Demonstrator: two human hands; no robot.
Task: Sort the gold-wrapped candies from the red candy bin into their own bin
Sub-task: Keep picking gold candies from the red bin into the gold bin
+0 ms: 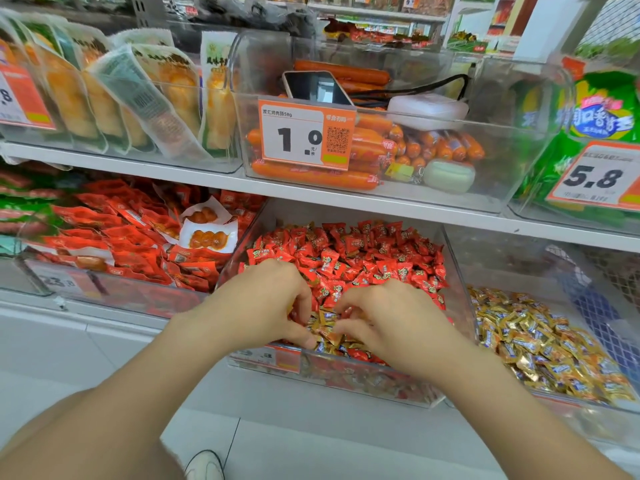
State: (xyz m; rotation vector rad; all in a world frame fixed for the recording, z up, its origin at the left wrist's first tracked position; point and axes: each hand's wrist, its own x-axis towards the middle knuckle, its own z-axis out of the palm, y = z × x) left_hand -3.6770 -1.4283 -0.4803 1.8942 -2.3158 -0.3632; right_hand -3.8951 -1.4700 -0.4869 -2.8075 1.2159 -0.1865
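Lower centre: clear red candy bin (363, 379), filled with red candies (363, 258); gold-wrapped candies (327, 327) clustered at its front edge. Left hand (263, 299) and right hand (391, 317) inside, fingers curled round that cluster. Lower right: adjoining gold bin (512, 265), holding a gold candy pile (540, 344). Upper centre: sausage bin (502, 161).

Lower shelf (114, 308), red candy bin (363, 379), gold candy bin (519, 271) (just beside), snack-packet bin (138, 296)

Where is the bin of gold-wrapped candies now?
Head view, lower shelf, right side: the gold candy bin stands directly right of the red candy bin, below the green packets.
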